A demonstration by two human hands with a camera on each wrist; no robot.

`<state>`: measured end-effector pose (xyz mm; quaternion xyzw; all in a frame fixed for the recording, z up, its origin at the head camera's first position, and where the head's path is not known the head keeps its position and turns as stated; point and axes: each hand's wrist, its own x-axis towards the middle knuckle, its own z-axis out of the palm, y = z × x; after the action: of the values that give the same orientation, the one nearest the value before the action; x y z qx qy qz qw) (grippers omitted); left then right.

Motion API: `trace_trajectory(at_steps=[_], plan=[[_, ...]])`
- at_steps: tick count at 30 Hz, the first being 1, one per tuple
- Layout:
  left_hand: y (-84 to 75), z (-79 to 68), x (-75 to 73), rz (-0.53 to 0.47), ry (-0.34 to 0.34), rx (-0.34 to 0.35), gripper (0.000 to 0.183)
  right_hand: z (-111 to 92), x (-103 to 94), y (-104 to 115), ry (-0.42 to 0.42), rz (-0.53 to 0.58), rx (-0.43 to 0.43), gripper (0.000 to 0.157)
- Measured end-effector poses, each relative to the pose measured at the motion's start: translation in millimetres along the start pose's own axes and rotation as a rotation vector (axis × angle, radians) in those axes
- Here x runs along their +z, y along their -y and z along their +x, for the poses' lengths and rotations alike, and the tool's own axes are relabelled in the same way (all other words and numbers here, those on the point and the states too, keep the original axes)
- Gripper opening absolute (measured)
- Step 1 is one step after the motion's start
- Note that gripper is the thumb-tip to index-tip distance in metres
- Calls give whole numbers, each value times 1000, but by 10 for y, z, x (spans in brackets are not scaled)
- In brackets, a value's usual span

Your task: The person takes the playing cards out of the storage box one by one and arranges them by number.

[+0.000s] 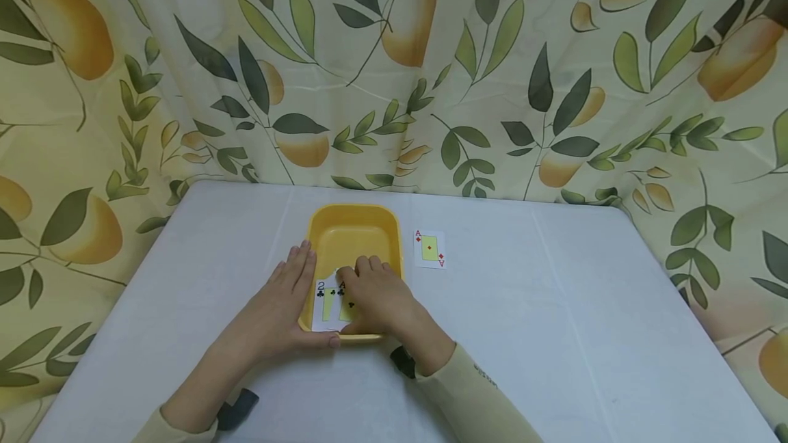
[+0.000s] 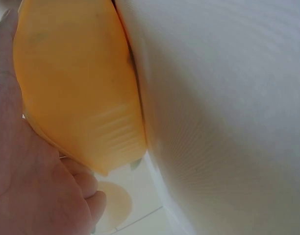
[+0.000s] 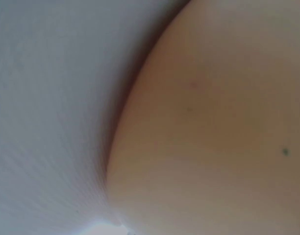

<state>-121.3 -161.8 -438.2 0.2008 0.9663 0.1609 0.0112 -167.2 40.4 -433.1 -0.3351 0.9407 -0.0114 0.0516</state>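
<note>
A yellow tray (image 1: pixel 356 243) stands on the white table, its near half under the hands. My left hand (image 1: pixel 280 303) lies along its left side with straight fingers, the thumb stretched along the front rim; the left wrist view shows this hand against the tray's outer wall (image 2: pixel 81 83). Inside the tray, at the near left, lies a two of clubs playing card (image 1: pixel 319 313). Overlapping it on the right is an ace of clubs card (image 1: pixel 346 312), which my right hand (image 1: pixel 382 299) holds between thumb and bent fingers. That hand hides most of this card.
An ace of diamonds card (image 1: pixel 429 249) lies face up on the table, just right of the tray. The white cloth (image 1: pixel 542 333) extends to both sides. Behind the table hangs a curtain (image 1: pixel 394 101) with fruit and leaves.
</note>
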Motion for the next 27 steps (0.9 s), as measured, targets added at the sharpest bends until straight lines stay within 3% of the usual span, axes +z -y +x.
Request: trace_trajectory(at_steps=[11, 16, 21, 27], plan=[[6, -4, -3, 0, 16, -7, 135, 6, 13, -2, -45, 43, -22, 93], [6, 0, -6, 3, 32, -14, 135, -1, -18, -29, -58, 132, -38, 93], [10, 3, -13, -1, 39, -25, 137, 7, -128, -76, -68, 253, -27, 96], [12, 10, -13, -2, 46, -31, 138, -30, -321, -198, -143, 322, -7, 92]])
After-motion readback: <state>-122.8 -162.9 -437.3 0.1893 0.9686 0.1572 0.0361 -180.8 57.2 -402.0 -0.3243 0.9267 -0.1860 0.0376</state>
